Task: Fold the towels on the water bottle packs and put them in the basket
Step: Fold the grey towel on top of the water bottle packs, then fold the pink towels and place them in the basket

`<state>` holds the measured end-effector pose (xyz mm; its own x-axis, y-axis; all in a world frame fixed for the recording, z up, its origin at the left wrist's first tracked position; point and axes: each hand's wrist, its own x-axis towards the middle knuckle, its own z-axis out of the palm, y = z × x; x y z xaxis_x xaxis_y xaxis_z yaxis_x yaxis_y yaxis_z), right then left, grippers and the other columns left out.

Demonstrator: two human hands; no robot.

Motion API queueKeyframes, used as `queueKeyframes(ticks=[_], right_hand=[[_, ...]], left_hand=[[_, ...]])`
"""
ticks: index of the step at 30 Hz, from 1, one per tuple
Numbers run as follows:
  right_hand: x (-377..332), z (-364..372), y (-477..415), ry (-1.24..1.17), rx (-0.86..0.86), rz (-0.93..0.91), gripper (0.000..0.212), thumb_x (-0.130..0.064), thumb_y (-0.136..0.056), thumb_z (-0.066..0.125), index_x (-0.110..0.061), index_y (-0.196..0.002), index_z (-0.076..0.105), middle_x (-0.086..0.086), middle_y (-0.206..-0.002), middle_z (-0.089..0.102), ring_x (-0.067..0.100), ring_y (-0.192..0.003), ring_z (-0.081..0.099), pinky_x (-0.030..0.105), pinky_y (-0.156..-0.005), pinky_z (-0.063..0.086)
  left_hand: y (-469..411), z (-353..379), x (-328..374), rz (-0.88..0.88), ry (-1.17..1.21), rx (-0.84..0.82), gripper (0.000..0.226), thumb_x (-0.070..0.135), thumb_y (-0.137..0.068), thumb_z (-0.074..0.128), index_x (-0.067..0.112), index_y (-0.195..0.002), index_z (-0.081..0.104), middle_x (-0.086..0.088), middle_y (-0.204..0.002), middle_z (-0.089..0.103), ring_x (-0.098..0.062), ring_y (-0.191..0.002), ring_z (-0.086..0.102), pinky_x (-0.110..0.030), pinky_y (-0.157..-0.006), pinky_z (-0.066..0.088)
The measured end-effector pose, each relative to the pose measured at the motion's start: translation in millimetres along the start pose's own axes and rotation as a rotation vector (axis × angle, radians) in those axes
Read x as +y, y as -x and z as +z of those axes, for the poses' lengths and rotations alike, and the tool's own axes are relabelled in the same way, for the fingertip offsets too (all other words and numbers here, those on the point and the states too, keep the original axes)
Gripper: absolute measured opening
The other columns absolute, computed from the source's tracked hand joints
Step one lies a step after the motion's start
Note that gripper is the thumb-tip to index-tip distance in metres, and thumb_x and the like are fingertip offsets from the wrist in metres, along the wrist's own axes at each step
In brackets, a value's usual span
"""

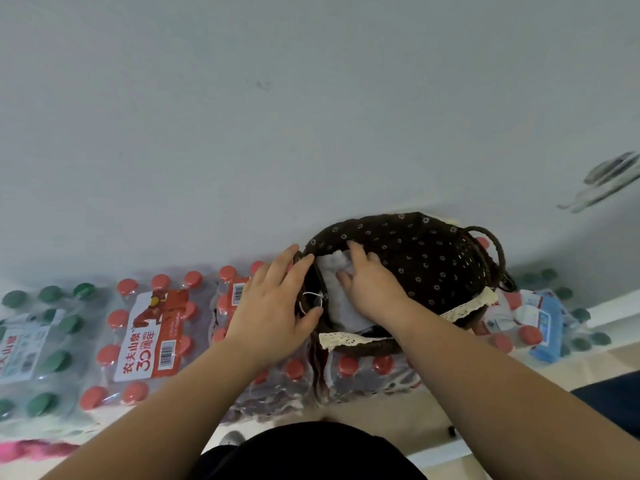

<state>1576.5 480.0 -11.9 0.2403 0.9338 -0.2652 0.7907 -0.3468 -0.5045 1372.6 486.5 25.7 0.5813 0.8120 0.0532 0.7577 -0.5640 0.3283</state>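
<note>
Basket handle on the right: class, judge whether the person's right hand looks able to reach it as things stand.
Probably yes: the right hand rests on the towel inside the basket, and only the open, lined interior separates it from the handle.

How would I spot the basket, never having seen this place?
Follow the row of bottle packs along the grey wall toward the right. On the red-capped ones sits the basket, the only dark wicker thing, lined with flowered cloth and cream lace.
</note>
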Motion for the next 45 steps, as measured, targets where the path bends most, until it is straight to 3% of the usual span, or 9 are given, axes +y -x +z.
queueKeyframes(ticks=[2,5,8,10,13,21,29,38,45], right_hand=[[-1,-3,3,0.22,0.118,-0.068,0.061,-0.041,-0.098,0.048,-0.024,-0.151,0.023,0.015,-0.133,0.039,0.034,-0.109,0.054,0.045,-0.085,0.051],[-3,-12,11,0.446,0.285,-0.446,0.056,-0.035,-0.094,0.053,-0.022,-0.146,0.037,0.01,-0.135,0.043,0.032,-0.121,0.049,0.045,-0.097,0.046],[5,-17,14,0.601,0.029,-0.714,0.067,-0.044,-0.099,0.037,-0.014,-0.157,0.021,0.008,-0.165,0.014,0.029,-0.152,0.011,0.047,-0.123,0.015],[15,-14,14,0.663,-0.172,-0.626,0.075,-0.054,-0.101,0.021,-0.013,-0.158,-0.002,0.005,-0.166,-0.014,0.023,-0.152,-0.016,0.047,-0.124,-0.001],[20,-8,11,0.639,-0.297,-0.472,0.079,-0.062,-0.096,0.011,-0.017,-0.155,-0.019,0.002,-0.159,-0.034,0.02,-0.147,-0.03,0.047,-0.123,-0.007],[8,4,1,0.509,-0.406,-0.327,0.077,-0.06,-0.101,0.017,-0.02,-0.152,-0.026,-0.003,-0.152,-0.044,0.021,-0.142,-0.039,0.049,-0.121,-0.013],[7,-3,6,0.493,-0.4,-0.351,0.075,-0.058,-0.101,0.017,-0.022,-0.154,-0.022,-0.004,-0.155,-0.041,0.021,-0.143,-0.036,0.05,-0.122,-0.011],[-38,-25,32,0.147,-0.01,-0.312,0.068,-0.057,-0.099,0.011,-0.027,-0.159,-0.002,-0.007,-0.166,-0.012,0.016,-0.151,-0.018,0.047,-0.124,-0.006],[-135,14,57,0.275,0.133,-0.494,0.07,-0.062,-0.098,0.014,-0.03,-0.159,0.001,-0.002,-0.166,-0.013,0.02,-0.151,-0.021,0.047,-0.123,-0.008]], left_hand=[[-1,1,-1,0.002,-0.007,0.002,0.079,0.053,-0.085,0.058,0.024,-0.151,0.026,-0.003,-0.16,0.025,-0.03,-0.137,0.039,-0.048,-0.11,0.039],[-1,2,-3,0.018,-0.025,0.009,0.079,0.055,-0.084,0.055,0.023,-0.151,0.025,-0.004,-0.159,0.026,-0.03,-0.136,0.041,-0.047,-0.109,0.04],[-1,3,-4,0.017,-0.041,0.007,0.08,0.054,-0.085,0.055,0.022,-0.152,0.024,-0.005,-0.159,0.025,-0.029,-0.138,0.038,-0.047,-0.111,0.039],[-1,4,-3,0.018,-0.042,0.006,0.081,0.054,-0.086,0.056,0.022,-0.152,0.023,-0.004,-0.16,0.024,-0.028,-0.139,0.037,-0.047,-0.111,0.039],[0,6,-3,0.017,-0.04,0.007,0.081,0.052,-0.086,0.057,0.022,-0.153,0.021,-0.004,-0.161,0.022,-0.028,-0.14,0.036,-0.047,-0.111,0.039],[1,9,-7,0.02,-0.048,0.013,0.079,0.051,-0.089,0.05,0.019,-0.153,0.017,-0.006,-0.161,0.019,-0.03,-0.139,0.037,-0.045,-0.111,0.037],[4,5,-4,0.013,-0.122,0.006,0.08,0.056,-0.09,0.048,0.02,-0.154,0.016,-0.004,-0.162,0.019,-0.028,-0.139,0.037,-0.046,-0.112,0.035],[15,-14,-20,0.032,-0.181,0.014,0.08,0.067,-0.09,0.038,0.028,-0.156,0.014,-0.003,-0.162,0.023,-0.027,-0.14,0.033,-0.049,-0.113,0.03],[65,-36,-102,-0.134,-0.259,-0.027,0.079,0.069,-0.086,0.028,0.028,-0.154,0.022,-0.006,-0.162,0.022,-0.033,-0.145,0.026,-0.053,-0.116,0.023]])
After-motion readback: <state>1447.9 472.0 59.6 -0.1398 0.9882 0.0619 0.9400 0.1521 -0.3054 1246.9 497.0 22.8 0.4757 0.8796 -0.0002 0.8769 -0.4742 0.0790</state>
